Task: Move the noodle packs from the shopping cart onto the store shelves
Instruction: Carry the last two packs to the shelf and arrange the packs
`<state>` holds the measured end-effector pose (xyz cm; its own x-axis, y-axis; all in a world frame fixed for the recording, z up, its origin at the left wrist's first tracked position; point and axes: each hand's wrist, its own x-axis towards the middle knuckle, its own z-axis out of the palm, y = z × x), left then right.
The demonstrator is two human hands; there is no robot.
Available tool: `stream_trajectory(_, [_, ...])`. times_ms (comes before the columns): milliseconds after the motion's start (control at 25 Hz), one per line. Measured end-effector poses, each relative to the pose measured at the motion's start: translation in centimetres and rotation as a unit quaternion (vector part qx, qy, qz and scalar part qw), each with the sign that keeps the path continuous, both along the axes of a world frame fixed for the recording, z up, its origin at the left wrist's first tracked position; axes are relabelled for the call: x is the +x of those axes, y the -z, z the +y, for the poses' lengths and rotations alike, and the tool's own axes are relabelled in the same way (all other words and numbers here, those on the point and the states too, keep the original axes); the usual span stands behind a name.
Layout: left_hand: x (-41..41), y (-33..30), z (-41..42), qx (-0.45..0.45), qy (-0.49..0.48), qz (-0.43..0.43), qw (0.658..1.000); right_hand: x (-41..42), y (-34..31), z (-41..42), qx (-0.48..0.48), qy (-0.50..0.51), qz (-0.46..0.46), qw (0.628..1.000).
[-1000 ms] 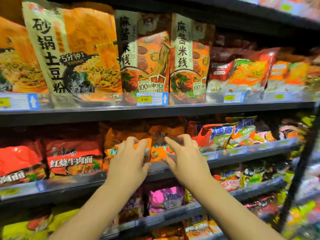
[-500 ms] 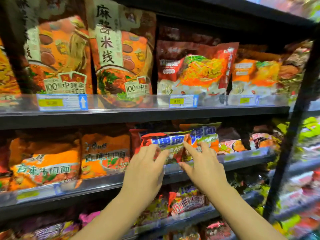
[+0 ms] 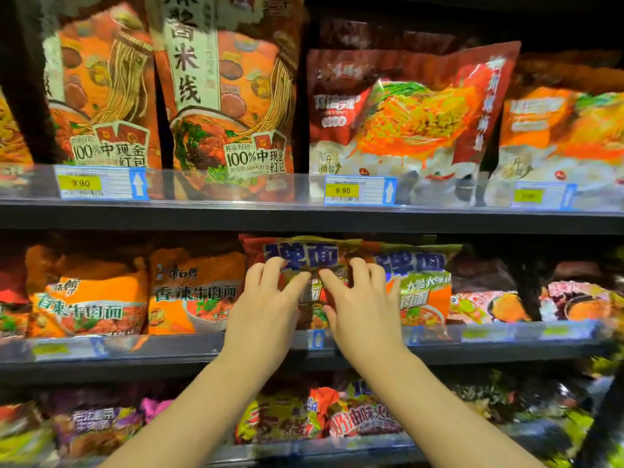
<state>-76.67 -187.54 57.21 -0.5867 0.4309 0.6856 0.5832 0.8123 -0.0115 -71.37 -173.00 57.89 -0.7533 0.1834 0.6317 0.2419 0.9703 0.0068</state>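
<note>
step: both hands at the middle shelf rail, seating a pack; cart not in frame.
task thing: red-and-green crinkly plastic noodle pack with blue block lettering, standing upright at the shelf front, centre frame, long axis roughly vertical.
left hand: fingers curled onto the pack's front, lower left part; grip looks like a light pinch on the film, not a full wrap.
right hand: fingers curled onto the same pack's right part; same light hold.
key relation: pack sits at 12 o'clock from both hands, directly ahead and touching; both equally near, so I'd push straight in, no twist.
neighbour at 3 o'clock: matching blue-lettered pack with green panel, touching or just beside; right fingers partly over its edge, can't tell if they grip it.
neighbour at 9 o'clock: orange beef noodle packs, just beside.
upper shelf: tall orange rice-noodle bags and red bags behind a clear rail with yellow price tags.
risk: soft pack may slump forward over the rail once released.
</note>
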Motion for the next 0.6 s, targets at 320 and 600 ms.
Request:
stream_trajectory(320, [0.1,0.4,0.3,-0.02,-0.021,0.004,1.0,-0.3,1.3,1.2,0.003,-0.042,0.026,0.999])
stream_trajectory(600, [0.0,0.5,-0.4,-0.05,0.047,0.011,0.998,2.7,1.7,2.9,0.0,-0.094,0.012,0.995])
